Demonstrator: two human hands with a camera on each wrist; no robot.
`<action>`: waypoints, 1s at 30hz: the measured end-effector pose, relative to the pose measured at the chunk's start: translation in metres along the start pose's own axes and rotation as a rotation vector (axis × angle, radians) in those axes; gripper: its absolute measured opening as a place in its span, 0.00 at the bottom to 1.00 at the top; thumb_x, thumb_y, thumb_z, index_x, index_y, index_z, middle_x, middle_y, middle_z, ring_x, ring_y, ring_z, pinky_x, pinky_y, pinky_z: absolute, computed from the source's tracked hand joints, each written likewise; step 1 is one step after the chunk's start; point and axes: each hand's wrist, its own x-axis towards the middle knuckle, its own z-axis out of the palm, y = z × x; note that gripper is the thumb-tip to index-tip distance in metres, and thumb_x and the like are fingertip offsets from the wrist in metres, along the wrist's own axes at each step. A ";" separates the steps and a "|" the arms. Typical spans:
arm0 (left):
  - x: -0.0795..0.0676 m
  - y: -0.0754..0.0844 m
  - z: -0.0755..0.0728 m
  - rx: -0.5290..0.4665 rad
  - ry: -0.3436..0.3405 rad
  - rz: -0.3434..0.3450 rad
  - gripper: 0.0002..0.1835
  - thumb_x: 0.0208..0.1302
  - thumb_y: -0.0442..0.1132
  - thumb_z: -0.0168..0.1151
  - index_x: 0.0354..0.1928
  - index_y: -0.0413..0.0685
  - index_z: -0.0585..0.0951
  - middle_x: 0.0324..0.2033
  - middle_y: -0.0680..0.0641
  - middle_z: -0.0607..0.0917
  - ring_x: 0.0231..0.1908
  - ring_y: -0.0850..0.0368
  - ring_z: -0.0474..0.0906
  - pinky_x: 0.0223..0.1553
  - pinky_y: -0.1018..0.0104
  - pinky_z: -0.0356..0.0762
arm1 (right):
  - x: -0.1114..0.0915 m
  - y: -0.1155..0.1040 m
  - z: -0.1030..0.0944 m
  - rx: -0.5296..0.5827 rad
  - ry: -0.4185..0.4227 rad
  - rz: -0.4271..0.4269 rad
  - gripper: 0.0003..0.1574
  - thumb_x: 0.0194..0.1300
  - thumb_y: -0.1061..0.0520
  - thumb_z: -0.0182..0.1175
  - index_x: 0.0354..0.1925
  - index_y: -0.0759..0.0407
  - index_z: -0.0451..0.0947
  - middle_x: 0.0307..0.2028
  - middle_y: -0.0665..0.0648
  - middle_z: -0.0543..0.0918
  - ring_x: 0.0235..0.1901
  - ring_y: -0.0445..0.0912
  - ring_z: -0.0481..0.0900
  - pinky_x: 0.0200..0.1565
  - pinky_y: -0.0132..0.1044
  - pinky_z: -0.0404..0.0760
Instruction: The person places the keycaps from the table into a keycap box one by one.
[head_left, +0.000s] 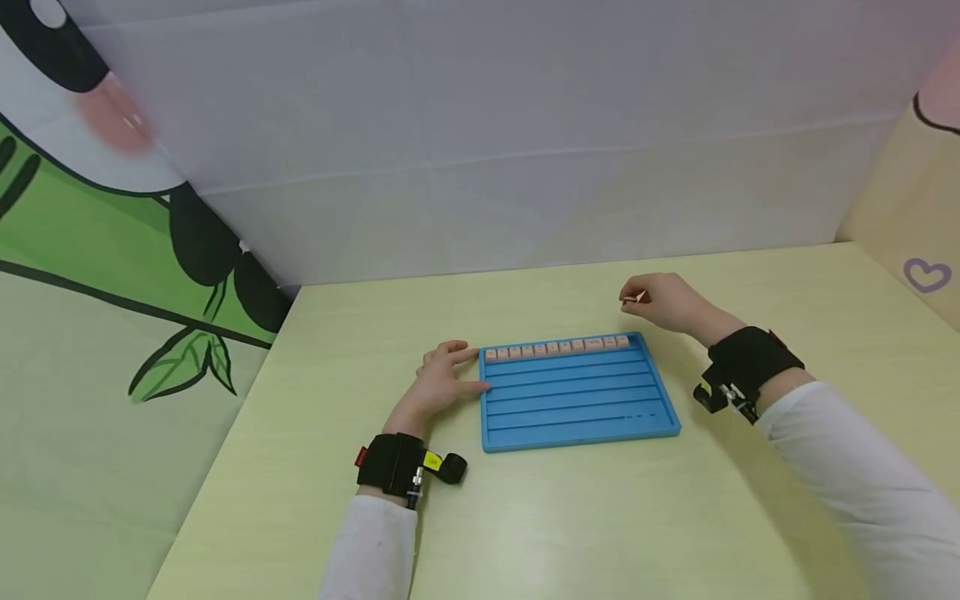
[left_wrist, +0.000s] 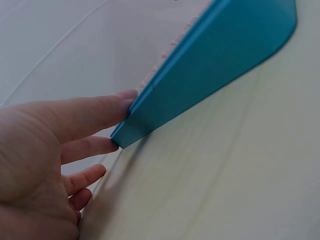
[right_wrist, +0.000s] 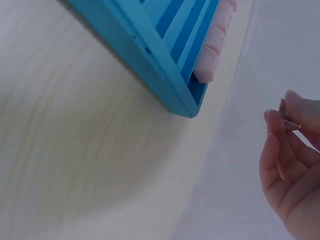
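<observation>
A blue tray with ridged rows lies on the table. Several pale pink keycaps stand side by side along its far row, with a small gap at the right end. My left hand touches the tray's left side near the far corner, thumb on the rim and a finger at the corner, its fingers fairly straight. Off the tray's far right corner, my right hand is raised and pinches a small keycap between thumb and fingertips. Those fingers partly hide it.
The pale yellow table extends around the tray. A white cloth backdrop rises behind its far edge. Printed panels stand at left and right, the right one with a purple heart.
</observation>
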 end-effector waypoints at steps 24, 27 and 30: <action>0.000 -0.002 0.004 -0.008 0.004 -0.008 0.38 0.51 0.48 0.70 0.66 0.48 0.70 0.69 0.46 0.60 0.68 0.42 0.48 0.62 0.41 0.54 | -0.014 -0.016 0.007 0.106 0.003 -0.048 0.21 0.69 0.59 0.52 0.57 0.65 0.75 0.49 0.65 0.81 0.44 0.55 0.79 0.41 0.42 0.75; -0.001 -0.002 0.004 -0.008 0.005 -0.008 0.38 0.51 0.48 0.69 0.66 0.47 0.70 0.69 0.46 0.60 0.69 0.42 0.48 0.62 0.41 0.53 | -0.014 -0.016 0.007 0.105 0.009 -0.066 0.21 0.68 0.57 0.53 0.56 0.65 0.75 0.48 0.64 0.80 0.42 0.53 0.79 0.40 0.42 0.76; -0.001 -0.002 0.003 -0.010 0.008 -0.008 0.38 0.52 0.48 0.69 0.66 0.47 0.70 0.69 0.46 0.59 0.69 0.42 0.48 0.62 0.41 0.53 | -0.013 -0.016 0.007 0.108 0.009 -0.071 0.21 0.67 0.57 0.54 0.56 0.65 0.75 0.48 0.64 0.80 0.41 0.52 0.78 0.41 0.42 0.76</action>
